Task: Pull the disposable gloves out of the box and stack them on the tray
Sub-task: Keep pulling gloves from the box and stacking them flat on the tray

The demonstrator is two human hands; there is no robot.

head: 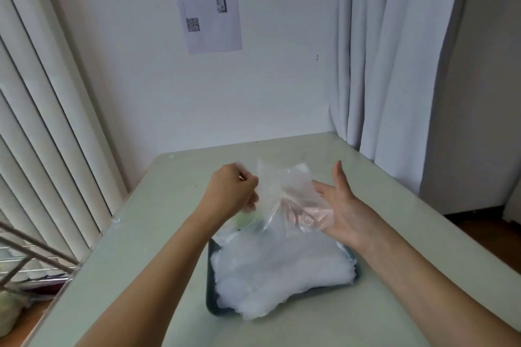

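Above the middle of a pale worktop [158, 234], one clear disposable glove [284, 186] hangs between a person's two hands: the left hand [229, 191] pinches its left edge with curled fingers, while the right hand [341, 211] lies spread and palm-up, its straight fingers beneath the film. Just below, a loose heap of more clear gloves [282, 270] fills a dark tray [218, 310], spilling over its near edge. Beyond the worktop, a printed sheet [210, 3] bearing a QR code is fixed to the white wall, with pale curtains [394, 51] at right and vertical blinds [42, 93] at left
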